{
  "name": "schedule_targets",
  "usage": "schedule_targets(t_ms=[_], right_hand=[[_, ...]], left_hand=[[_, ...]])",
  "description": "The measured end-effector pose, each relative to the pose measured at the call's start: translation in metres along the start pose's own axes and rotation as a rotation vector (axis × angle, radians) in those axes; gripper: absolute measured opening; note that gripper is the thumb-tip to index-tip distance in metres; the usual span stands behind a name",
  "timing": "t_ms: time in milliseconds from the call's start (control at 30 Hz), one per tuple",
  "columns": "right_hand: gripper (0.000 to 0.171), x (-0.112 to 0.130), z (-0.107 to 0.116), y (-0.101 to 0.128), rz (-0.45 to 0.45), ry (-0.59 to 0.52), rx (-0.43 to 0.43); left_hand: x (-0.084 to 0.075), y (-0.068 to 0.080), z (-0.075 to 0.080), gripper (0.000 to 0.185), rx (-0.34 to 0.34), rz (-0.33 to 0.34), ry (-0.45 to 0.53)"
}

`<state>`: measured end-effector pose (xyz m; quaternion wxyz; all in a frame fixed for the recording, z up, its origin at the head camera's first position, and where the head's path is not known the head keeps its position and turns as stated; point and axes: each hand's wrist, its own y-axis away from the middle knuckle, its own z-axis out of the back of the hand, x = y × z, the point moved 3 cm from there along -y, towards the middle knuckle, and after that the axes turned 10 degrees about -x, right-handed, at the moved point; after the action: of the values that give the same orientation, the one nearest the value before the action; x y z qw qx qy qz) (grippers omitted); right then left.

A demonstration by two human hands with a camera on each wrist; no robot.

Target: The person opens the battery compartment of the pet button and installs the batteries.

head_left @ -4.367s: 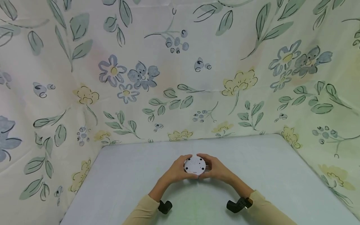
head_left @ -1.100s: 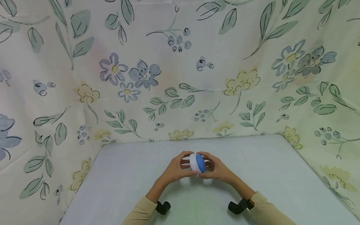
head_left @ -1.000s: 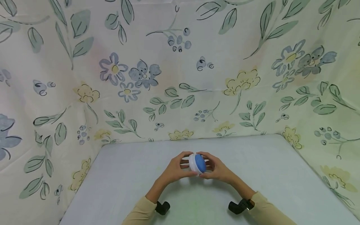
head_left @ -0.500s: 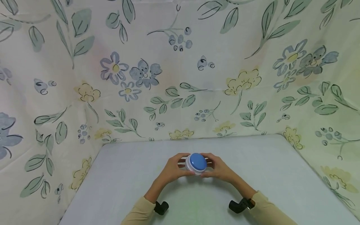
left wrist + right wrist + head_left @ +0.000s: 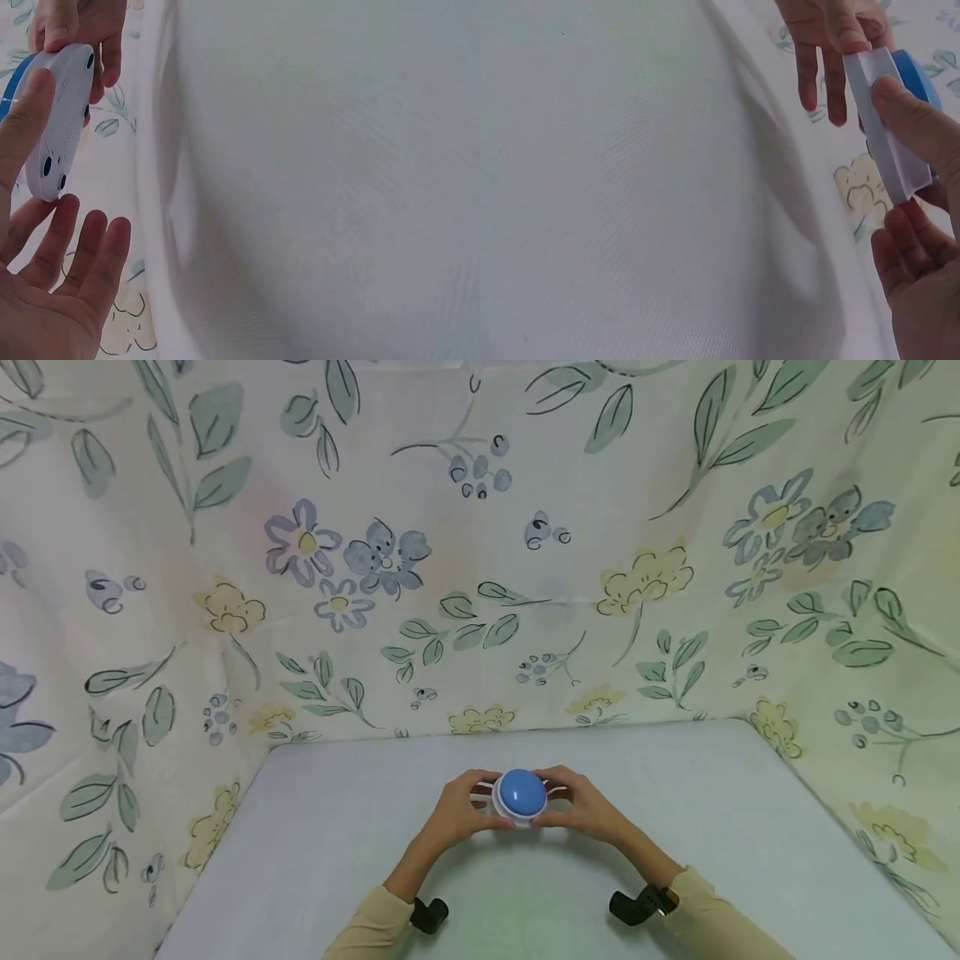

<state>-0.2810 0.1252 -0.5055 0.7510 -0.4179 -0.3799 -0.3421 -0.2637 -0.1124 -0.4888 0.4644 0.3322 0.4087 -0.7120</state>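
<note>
Between both hands, above the middle of the table, is a round white buzzer button with a blue domed top. Its dome faces the head camera. The left hand pinches the left side of its rim, thumb at the near edge and fingertips at the far edge. Opposite it, the right hand grips the right side in the same way. In the left wrist view the white underside of the button shows black feet and small speaker holes. The right wrist view shows the white base edge-on, with blue behind it.
A white cloth covers the table. Behind and at both sides hangs a floral curtain. Black wrist cameras are strapped on the left wrist and the right wrist.
Earlier the button's white underside faced the head camera. Both hands have turned it over, past an edge-on view, and the blue dome now faces the camera.
</note>
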Motion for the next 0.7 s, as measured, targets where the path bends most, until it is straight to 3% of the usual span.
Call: schedule_targets(t_ms=[267, 533, 700], right_hand=[[0.064, -0.004, 0.000, -0.008, -0.033, 0.034, -0.019], [0.063, -0.005, 0.001, -0.010, -0.015, 0.038, -0.014], [0.065, -0.012, 0.004, -0.008, -0.063, 0.079, -0.034]], left_hand=[[0.000, -0.003, 0.002, 0.069, -0.018, 0.001, 0.002], [0.003, -0.007, -0.001, 0.065, -0.012, 0.025, -0.076], [0.005, -0.011, -0.005, 0.066, -0.003, 0.040, -0.099]])
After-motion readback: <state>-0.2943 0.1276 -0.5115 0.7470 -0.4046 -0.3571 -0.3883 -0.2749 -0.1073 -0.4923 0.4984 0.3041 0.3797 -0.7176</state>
